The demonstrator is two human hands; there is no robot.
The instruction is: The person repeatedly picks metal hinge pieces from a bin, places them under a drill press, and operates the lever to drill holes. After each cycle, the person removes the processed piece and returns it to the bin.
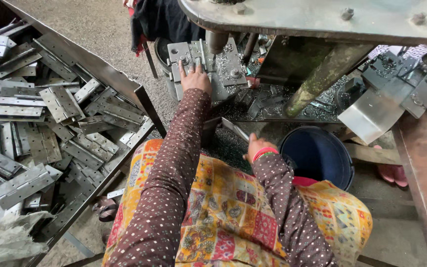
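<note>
My left hand (194, 78) reaches forward and rests flat, fingers spread, on a steel hinge plate (185, 53) lying on the bed of a press machine (233, 69). The press ram (217, 40) hangs just to the right of that hand. My right hand (256, 147), with a pink bangle at the wrist, is close to my lap and grips a thin metal strip (235, 129) that points up and left. Both arms wear brown dotted sleeves over a yellow patterned dress.
A large metal tray (119, 81) on my left holds a heap of several steel hinges (50, 128). A dark blue bucket (318, 154) stands by my right knee. A rusty machine column (322, 76) rises ahead, and a metal chute (371, 114) slopes at right. Metal chips litter the floor.
</note>
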